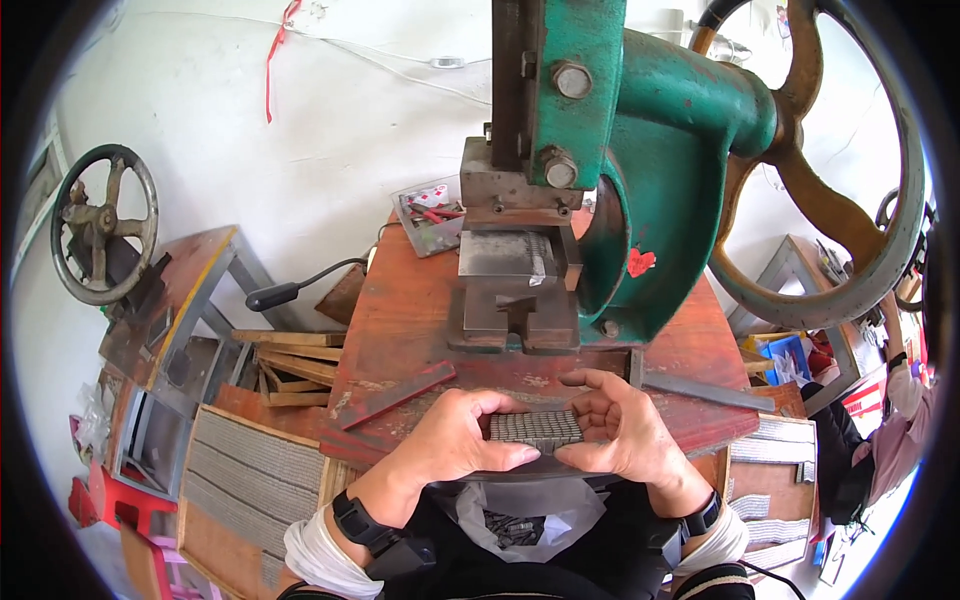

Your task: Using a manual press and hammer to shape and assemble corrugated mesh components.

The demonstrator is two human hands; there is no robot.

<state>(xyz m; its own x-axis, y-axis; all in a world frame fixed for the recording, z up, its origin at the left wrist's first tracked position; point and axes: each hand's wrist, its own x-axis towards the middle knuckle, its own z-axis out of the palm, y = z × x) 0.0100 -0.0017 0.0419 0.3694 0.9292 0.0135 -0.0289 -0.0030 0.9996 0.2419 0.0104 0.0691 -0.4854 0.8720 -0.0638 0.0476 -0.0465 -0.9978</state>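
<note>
Between my two hands is a block of small grey metal pieces (537, 428) packed in tight rows. My left hand (450, 437) closes on its left end, the thumb along the near side. At the other end my right hand (632, 428) grips it with thumb and fingers, the index finger raised. The block is held above the near edge of the red wooden table (400, 300). Just beyond stands a green hand press (670, 190) with a slotted steel base (485, 315). Below my hands, a white plastic bag (580, 512) holds loose dark metal pieces.
Flat bars (398, 396) (708, 390) lie left and right on the table. Wooden trays (225, 525) (765, 480) with rows of metal pieces flank it. A clear bin (432, 236) of tools stands behind. The press's large handwheel (835, 200) is at right. Another person's arm (893, 335) shows far right.
</note>
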